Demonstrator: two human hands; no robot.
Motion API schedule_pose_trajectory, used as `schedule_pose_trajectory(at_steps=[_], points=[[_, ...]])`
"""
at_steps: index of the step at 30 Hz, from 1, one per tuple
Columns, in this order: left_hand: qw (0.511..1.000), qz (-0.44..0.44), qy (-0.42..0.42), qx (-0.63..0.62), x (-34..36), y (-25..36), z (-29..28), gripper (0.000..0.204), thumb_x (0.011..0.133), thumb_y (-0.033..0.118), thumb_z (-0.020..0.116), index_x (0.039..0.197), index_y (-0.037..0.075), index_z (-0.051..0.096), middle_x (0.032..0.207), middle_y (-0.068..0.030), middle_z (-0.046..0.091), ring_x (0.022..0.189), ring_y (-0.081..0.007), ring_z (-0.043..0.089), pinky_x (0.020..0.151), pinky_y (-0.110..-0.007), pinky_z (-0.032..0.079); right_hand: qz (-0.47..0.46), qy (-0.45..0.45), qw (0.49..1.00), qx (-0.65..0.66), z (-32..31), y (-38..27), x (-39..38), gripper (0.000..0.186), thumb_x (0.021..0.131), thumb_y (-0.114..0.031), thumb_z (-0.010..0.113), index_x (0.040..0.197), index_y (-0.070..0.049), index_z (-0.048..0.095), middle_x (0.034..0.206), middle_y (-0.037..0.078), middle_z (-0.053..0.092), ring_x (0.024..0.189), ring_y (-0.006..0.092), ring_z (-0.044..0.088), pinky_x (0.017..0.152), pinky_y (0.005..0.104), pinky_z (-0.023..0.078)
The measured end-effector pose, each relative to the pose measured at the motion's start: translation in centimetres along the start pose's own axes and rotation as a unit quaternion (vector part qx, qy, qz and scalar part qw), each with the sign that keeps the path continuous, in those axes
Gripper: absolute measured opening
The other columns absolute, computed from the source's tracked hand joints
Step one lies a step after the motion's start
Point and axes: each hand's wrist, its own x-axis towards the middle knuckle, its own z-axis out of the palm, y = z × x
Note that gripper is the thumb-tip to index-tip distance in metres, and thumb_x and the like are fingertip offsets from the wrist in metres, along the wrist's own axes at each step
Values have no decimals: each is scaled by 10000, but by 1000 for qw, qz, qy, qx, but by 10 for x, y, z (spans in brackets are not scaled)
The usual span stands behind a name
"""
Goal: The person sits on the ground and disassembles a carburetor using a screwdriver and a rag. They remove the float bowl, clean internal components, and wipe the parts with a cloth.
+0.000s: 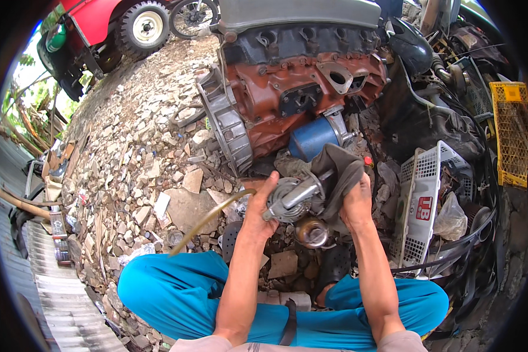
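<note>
Crouched on rubble, knees in blue trousers at 5 and 7 o'clock. My left hand [259,206] is clamped around the round flanged end of a grey metal engine part [292,198], thumb up, holding it steady off the ground near picture centre. My right hand [355,202] is closed on a dark rag [337,170] draped over the part's far end, probably so the grip stays clean and the cloth can rub the shaft. A thin hose [208,217] trails off toward 8 o'clock. Just below the part sits a small round metal cup [311,232]. The rusty engine block [299,97] lies at 12 o'clock, its blue oil filter [312,138] just above the rag. White plastic crate [422,205] at 3 o'clock.
</note>
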Motion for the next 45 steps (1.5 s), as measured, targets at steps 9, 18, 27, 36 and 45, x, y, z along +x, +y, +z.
schedule_pose_trajectory(at_steps=[9,18,27,36,45], points=[[991,18,27,-128,2,21,-26,368,937,270,585,1130,-41,627,1031,-176,708,908,-284,709,794,-417,600,-7,-24,991,-128,-14,18,2,528,1028,-453,453,1149,27,637,1031,80,681,873,189,658,764,307,522],[987,14,33,-155,10,14,-35,312,941,266,594,1095,-2,639,1023,-140,715,885,-254,713,769,-396,605,-214,-83,950,-214,20,41,-17,448,1013,-330,499,1011,70,700,841,124,654,703,227,616,661,328,490],[988,-8,52,-148,9,17,-27,324,930,261,585,1077,-21,647,966,-163,718,834,-264,720,750,-380,608,-8,72,988,-137,31,35,-21,385,1031,-212,479,814,68,630,782,62,651,709,78,557,599,261,449],[989,3,82,-121,12,18,-34,349,913,279,602,1079,-25,647,973,-148,719,857,-264,715,759,-400,603,-254,-202,883,-338,-2,28,-10,372,870,-202,580,1112,56,694,933,158,692,856,259,672,732,345,525],[992,-10,120,-34,8,27,-40,319,888,291,636,1015,0,668,930,-125,723,796,-237,716,734,-366,598,-306,-236,739,-552,8,31,-14,344,668,-209,650,987,-79,663,978,107,597,800,295,594,653,409,482]])
